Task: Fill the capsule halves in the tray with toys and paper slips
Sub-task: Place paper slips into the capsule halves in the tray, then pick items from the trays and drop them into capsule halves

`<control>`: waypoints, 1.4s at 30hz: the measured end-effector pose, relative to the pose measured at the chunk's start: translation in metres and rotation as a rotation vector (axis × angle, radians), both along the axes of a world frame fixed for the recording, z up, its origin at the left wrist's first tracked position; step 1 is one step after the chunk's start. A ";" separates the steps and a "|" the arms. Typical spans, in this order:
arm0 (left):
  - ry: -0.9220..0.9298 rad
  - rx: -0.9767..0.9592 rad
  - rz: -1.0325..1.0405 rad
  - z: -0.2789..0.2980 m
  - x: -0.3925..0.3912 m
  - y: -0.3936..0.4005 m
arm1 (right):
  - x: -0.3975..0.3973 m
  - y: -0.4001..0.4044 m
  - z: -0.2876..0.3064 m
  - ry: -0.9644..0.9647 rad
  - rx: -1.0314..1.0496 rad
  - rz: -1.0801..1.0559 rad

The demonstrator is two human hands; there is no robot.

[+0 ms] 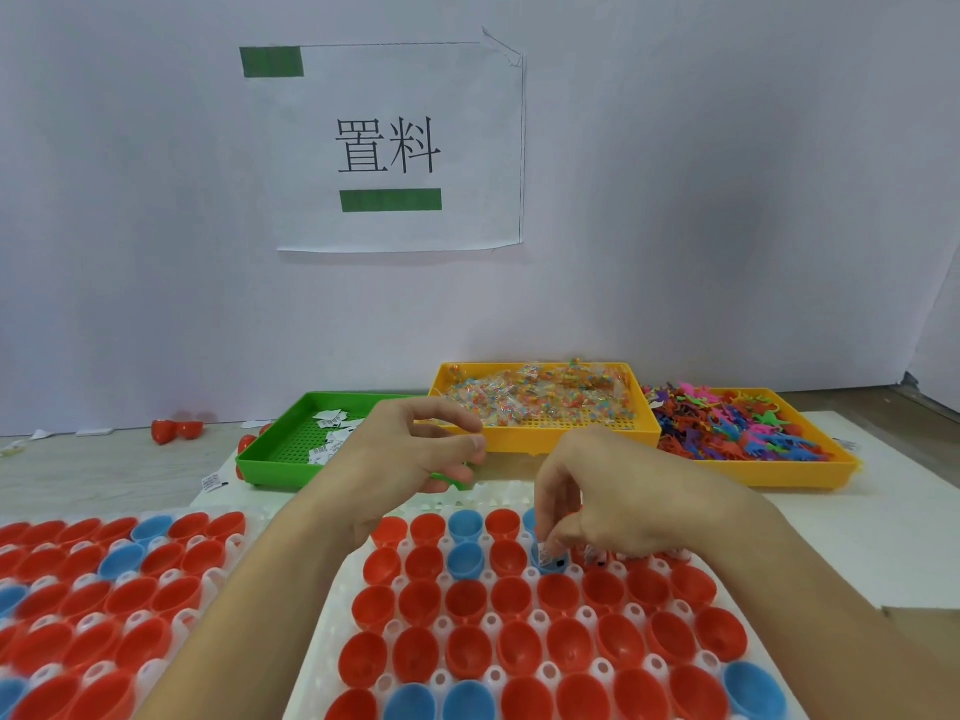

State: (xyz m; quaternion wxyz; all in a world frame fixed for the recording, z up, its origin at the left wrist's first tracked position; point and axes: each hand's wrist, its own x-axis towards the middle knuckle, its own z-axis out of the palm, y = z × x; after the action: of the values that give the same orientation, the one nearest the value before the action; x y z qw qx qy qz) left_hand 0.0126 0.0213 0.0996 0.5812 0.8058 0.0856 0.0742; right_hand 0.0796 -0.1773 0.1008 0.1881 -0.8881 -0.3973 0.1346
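Observation:
A white tray [332, 605] in front of me holds rows of red capsule halves [511, 597] and a few blue ones [466, 559]. My right hand [602, 506] hangs over the tray's second row. Its fingertips pinch a printed paper slip [545, 553] at the mouth of a blue half [550, 566]. My left hand [410, 459] hovers behind the tray with its fingers curled, and a small green toy [451, 479] shows beneath them. Some halves to the right of the slip hold small items, partly hidden by my right hand.
A second tray of capsule halves [218, 574] lies at the left. Behind stand a green tray with paper slips [270, 449], a yellow tray of clear bead packets [571, 441] and another of colourful toy figures [810, 478]. Loose red halves [174, 428] lie near the wall.

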 end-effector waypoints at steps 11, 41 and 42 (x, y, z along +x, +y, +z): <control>0.008 0.070 0.084 -0.002 0.000 0.008 | 0.004 -0.003 0.000 0.034 0.038 -0.006; -0.010 0.208 0.118 -0.004 0.003 0.015 | 0.109 -0.127 -0.064 -0.185 0.330 -1.097; -0.009 0.209 0.119 -0.004 0.003 0.015 | 0.109 -0.126 -0.063 -0.187 0.343 -1.103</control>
State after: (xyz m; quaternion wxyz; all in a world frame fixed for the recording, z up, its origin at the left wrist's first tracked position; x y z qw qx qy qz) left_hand 0.0151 0.0364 0.0953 0.4890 0.8552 0.1224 0.1206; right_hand 0.1885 -0.3036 0.0376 0.3355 -0.9286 0.0929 -0.1285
